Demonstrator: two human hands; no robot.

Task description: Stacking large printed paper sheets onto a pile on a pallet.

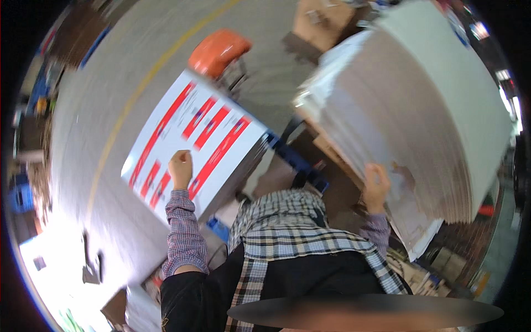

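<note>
Tall stack of white sheets point(420, 110) stood at right; right hand point(376, 185) gripped its lower edge, fingers curled. Printed red-and-white sheet point(193, 141) lay left, long axis running away; left hand point(180, 167) rested fisted on its near edge.

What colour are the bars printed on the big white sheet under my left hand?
Red bars on the large white printed sheet, with small dark marks; the head view shows them, left hand on top.

Left hand point(180, 166) raised, fingers curled in a grip, right hand point(376, 185) likewise (blurred) — both forearms lifted
</note>
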